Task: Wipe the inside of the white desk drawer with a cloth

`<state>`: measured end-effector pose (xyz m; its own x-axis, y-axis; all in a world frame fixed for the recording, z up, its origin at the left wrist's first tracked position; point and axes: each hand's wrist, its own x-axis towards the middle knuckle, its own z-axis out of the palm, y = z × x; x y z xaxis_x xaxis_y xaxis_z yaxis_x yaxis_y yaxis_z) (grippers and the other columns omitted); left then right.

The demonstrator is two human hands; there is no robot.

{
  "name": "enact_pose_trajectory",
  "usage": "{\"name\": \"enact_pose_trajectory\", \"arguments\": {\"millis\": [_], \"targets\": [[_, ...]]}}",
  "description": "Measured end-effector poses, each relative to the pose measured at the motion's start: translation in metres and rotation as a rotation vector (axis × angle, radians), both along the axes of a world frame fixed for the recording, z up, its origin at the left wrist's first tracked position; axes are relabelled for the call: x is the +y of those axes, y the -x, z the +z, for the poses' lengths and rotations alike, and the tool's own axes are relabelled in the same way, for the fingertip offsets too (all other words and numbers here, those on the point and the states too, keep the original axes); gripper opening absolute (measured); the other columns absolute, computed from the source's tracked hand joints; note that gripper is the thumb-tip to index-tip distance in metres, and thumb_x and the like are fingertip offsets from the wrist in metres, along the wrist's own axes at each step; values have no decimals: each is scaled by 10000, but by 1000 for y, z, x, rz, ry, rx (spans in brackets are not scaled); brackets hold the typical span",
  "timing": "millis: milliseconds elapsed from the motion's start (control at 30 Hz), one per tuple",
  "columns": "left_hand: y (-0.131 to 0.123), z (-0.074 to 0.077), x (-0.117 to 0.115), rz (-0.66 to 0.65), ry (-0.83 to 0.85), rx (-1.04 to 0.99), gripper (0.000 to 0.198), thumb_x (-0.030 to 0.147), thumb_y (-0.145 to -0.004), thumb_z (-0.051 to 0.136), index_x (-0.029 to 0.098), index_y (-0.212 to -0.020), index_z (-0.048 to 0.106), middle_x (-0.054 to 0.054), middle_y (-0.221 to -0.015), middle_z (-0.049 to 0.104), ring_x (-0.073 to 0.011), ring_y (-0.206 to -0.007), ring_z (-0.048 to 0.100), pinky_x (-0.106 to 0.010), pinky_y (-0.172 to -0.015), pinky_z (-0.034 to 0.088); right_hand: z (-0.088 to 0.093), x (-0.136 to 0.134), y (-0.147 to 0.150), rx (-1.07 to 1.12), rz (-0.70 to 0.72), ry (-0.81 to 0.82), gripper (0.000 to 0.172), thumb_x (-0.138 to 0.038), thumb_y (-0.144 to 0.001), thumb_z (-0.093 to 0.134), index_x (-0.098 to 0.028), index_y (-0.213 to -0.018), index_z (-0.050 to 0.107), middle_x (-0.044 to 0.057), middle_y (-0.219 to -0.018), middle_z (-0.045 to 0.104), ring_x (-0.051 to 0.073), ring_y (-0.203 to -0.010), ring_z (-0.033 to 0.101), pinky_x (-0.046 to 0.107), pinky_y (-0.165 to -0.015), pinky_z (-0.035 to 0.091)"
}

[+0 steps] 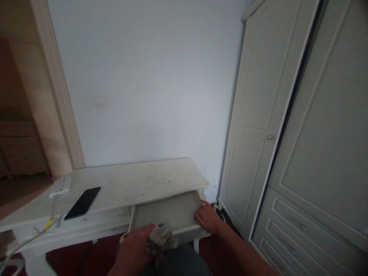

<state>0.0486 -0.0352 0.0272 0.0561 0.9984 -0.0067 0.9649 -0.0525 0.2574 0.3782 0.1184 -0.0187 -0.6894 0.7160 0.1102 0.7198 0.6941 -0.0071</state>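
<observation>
A low white desk [135, 182] stands against the wall, its right-hand drawer [168, 212] pulled out and looking bare inside. My right hand [207, 217] grips the drawer's right front corner, fingers curled over the edge. My left hand [135, 249] is closed around a crumpled grey-beige cloth [161, 235] held at the drawer's front edge.
A black phone [82, 203] lies on the desk top at the left, beside a white charger block [61, 188] with a cable trailing off the edge. A tall white wardrobe [287, 126] fills the right side. A doorway opens at the far left.
</observation>
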Motion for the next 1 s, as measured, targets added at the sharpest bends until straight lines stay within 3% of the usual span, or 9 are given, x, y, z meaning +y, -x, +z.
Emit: {"name": "enact_pose_trajectory", "arguments": {"millis": [100, 167, 300, 400, 500, 667, 733, 833, 1000], "targets": [[6, -2, -3, 18, -15, 11, 378, 385, -908, 644, 348, -1281, 695, -41, -1333, 814, -288, -1259, 745, -389, -1036, 490, 0, 2, 1, 13, 3, 22, 418, -273, -1105, 400, -214, -948, 783, 103, -1014, 834, 259, -1070, 720, 503, -1296, 275], [-21, -3, 5, 8, -17, 13, 413, 362, -892, 650, 313, -1299, 698, -79, -1359, 795, -317, -1262, 735, -437, -1057, 490, 1, 3, 1, 20, 6, 32, 428, -268, -1102, 392, -216, -952, 790, 107, -1017, 835, 261, -1079, 725, 504, -1300, 266], [-101, -6, 35, -157, -70, -47, 466, 362, -859, 686, 290, -1320, 697, -103, -1325, 785, -349, -1235, 713, -480, -1071, 493, 2, 5, 1, 23, 5, 48, 351, -320, -1048, 483, -219, -965, 808, 116, -1034, 844, 280, -1107, 740, 510, -1304, 275], [-126, -8, 48, -239, -73, -68, 483, 357, -851, 695, 309, -1332, 699, -84, -1340, 780, -340, -1266, 696, -476, -1108, 482, 3, 5, 1, 33, 7, 59, 261, -387, -957, 609, -241, -1020, 816, 90, -1057, 853, 280, -1124, 748, 476, -1302, 296], [-97, -8, 41, -235, -71, -80, 455, 371, -857, 694, 330, -1310, 711, -63, -1304, 796, -330, -1215, 722, -461, -1056, 500, 3, 3, 1, 57, -21, 38, 377, -369, -1032, 478, -223, -1163, 801, 105, -1078, 847, 276, -1137, 748, 488, -1306, 291], [2, -9, 4, -56, -63, -76, 319, 390, -862, 736, 349, -1179, 745, -21, -1229, 831, -277, -1181, 753, -378, -983, 483, 3, 0, 0, 77, -27, 33, 476, -349, -1092, 350, -189, -1228, 778, 128, -1113, 831, 277, -1147, 730, 498, -1303, 285], [24, -9, -7, -13, -90, -62, 202, 377, -938, 652, 355, -1113, 751, -4, -1145, 841, -258, -1126, 768, -366, -930, 473, 3, 0, 1, 85, -23, 44, 462, -345, -1088, 362, -195, -1207, 783, 122, -1088, 831, 283, -1142, 723, 511, -1299, 286], [20, -9, -7, -19, -124, -82, 232, 317, -946, 615, 329, -1133, 750, -32, -1167, 834, -279, -1134, 765, -390, -952, 462, 3, 0, 1, 89, -16, 65, 431, -340, -1082, 391, -201, -1153, 792, 109, -1025, 826, 289, -1116, 720, 526, -1302, 275], [-44, 7, 29, -153, -138, -242, 177, 407, -905, 705, 298, -1042, 734, -35, -1063, 831, -262, -1011, 774, -335, -826, 471, 13, 4, 5, 109, -46, 56, 420, -361, -1119, 387, -199, -1094, 774, 117, -1026, 796, 291, -1086, 702, 494, -1203, 383]]}}
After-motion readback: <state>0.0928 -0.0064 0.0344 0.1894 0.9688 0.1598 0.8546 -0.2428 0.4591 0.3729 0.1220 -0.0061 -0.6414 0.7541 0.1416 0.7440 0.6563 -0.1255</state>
